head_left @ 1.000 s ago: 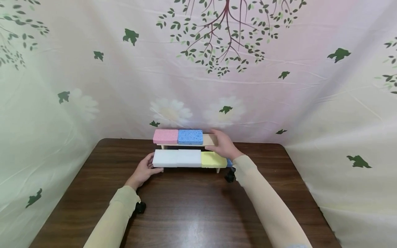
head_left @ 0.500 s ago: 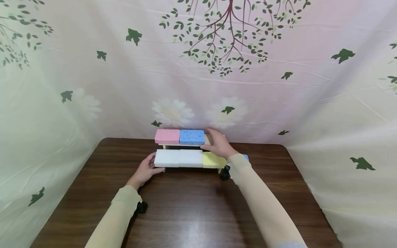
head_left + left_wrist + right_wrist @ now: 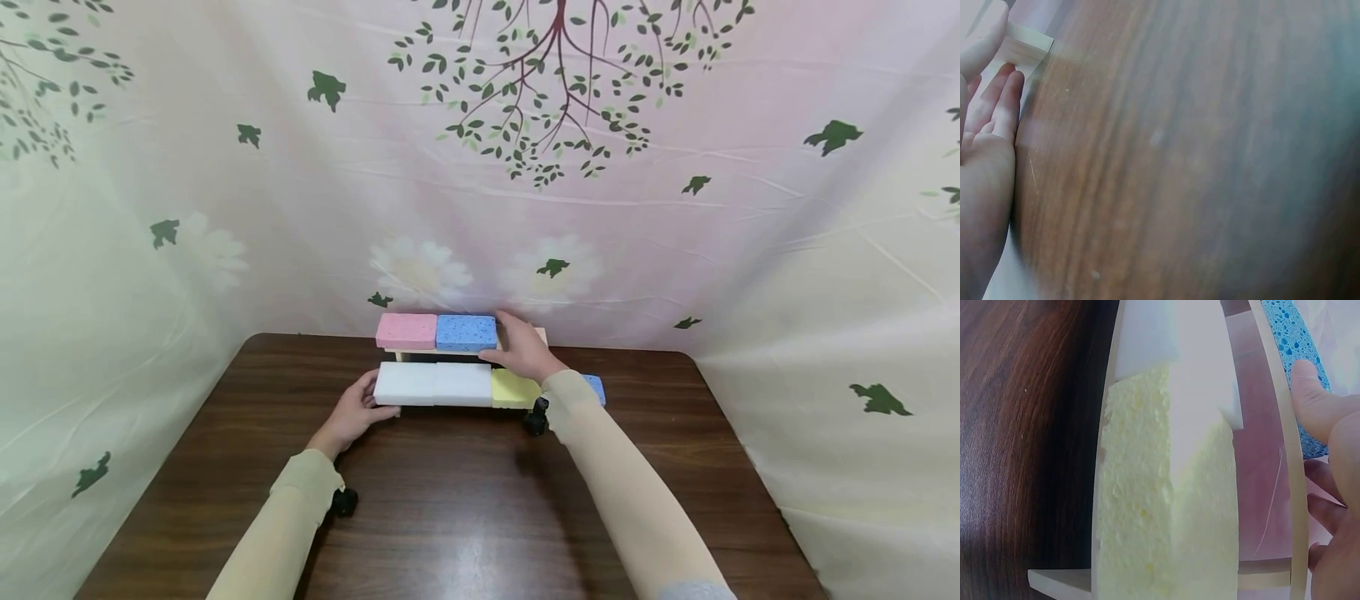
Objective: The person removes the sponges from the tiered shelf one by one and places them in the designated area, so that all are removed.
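Observation:
A two-tier wooden rack (image 3: 541, 334) stands at the back of the table. On its upper tier sit a pink sponge (image 3: 406, 330) and, against it, a blue sponge (image 3: 465, 332). My right hand (image 3: 527, 348) holds the blue sponge's right end, thumb in front and fingers behind; the right wrist view shows the thumb on its side. The lower tier bears two white sponges (image 3: 405, 383) and a yellow sponge (image 3: 513, 387). My left hand (image 3: 349, 418) grips the rack's left end, thumb at the front; its fingertips reach the wood (image 3: 1032, 39) in the left wrist view.
Another blue sponge (image 3: 597, 386) shows behind my right sleeve, right of the yellow one; most of it is hidden. A patterned cloth (image 3: 637, 250) hangs behind and beside the dark wooden table (image 3: 450, 508).
My right hand has slid left along the upper tier until its thumb and fingers lie about the blue sponge's end. The left hand keeps its place; the view has shifted slightly.

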A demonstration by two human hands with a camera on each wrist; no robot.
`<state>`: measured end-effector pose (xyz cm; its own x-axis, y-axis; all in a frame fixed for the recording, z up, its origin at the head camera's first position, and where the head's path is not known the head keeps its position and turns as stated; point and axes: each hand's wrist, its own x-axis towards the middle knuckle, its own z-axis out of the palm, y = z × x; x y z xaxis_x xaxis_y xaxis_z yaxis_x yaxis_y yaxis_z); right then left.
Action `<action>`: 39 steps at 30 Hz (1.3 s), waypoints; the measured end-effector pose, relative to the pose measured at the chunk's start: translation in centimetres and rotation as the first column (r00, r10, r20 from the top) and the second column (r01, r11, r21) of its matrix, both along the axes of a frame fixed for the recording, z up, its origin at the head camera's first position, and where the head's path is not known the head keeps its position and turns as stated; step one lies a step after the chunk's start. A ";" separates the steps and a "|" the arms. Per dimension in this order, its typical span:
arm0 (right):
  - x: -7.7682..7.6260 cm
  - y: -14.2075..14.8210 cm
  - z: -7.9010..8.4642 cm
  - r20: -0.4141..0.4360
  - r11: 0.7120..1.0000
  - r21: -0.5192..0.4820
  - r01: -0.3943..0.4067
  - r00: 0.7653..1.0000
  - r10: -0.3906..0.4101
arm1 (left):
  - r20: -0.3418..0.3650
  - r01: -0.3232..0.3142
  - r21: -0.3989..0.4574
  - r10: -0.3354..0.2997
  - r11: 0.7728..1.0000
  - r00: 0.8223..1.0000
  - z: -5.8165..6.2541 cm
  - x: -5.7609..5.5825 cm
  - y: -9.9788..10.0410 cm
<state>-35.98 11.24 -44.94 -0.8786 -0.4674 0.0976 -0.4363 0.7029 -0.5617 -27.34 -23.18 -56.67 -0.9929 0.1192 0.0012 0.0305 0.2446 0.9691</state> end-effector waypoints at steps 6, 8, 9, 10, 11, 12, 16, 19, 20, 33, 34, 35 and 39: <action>-0.2 -0.2 0.1 0.000 1.000 0.005 0.013 1.000 -0.013 | 0.000 0.001 -0.002 -0.001 1.000 1.000 0.0 0.0 -0.1; -0.2 -0.2 0.1 0.002 1.000 0.004 0.018 1.000 -0.018 | -0.003 -0.001 -0.001 0.001 1.000 1.000 -0.1 0.0 -0.1; -0.2 -0.2 0.1 0.002 1.000 0.002 0.020 1.000 -0.020 | -0.007 0.000 -0.001 0.000 1.000 1.000 -0.1 0.0 -0.2; -0.2 -0.2 0.1 0.004 1.000 0.000 0.023 1.000 -0.023 | -0.008 0.000 -0.001 0.000 1.000 1.000 -0.2 0.0 -0.2; -0.1 -0.2 0.1 0.006 1.000 -0.004 0.026 1.000 -0.026 | -0.010 0.000 0.000 0.000 1.000 1.000 -0.2 -0.1 -0.2; -0.1 -0.2 0.1 0.005 1.000 -0.006 0.028 1.000 -0.028 | -0.012 0.000 0.002 0.000 1.000 1.000 -0.2 -0.1 -0.2; 0.0 -0.1 0.0 0.013 0.999 -0.008 0.032 0.999 -0.032 | -0.005 0.001 0.000 -0.001 1.000 1.000 -0.2 -0.1 -0.2; 0.1 0.0 -0.1 0.027 0.999 -0.010 0.038 0.999 -0.038 | 0.004 0.001 0.003 -0.001 1.000 1.000 -0.1 0.1 -0.1; 0.1 0.0 -0.1 0.032 0.999 -0.013 0.040 0.999 -0.040 | 0.006 0.001 0.007 -0.001 1.000 1.000 -0.1 0.1 -0.1; 0.2 0.4 -0.2 0.046 0.997 -0.054 0.057 0.997 -0.054 | 0.007 0.001 -0.005 -0.001 1.000 1.000 -0.1 0.0 -0.1; 0.2 0.4 -0.2 0.046 0.997 -0.061 0.055 0.998 -0.052 | 0.006 0.000 -0.004 0.000 1.000 1.000 -0.2 0.0 -0.1; 0.2 0.5 -0.3 0.045 0.997 -0.064 0.054 0.998 -0.051 | 0.006 -0.002 -0.002 0.002 1.000 1.000 -0.2 0.0 -0.1; 0.3 0.7 -0.3 0.048 0.995 -0.082 0.051 0.998 -0.047 | -0.002 -0.002 -0.004 0.002 1.000 1.000 -0.3 -0.1 -0.2</action>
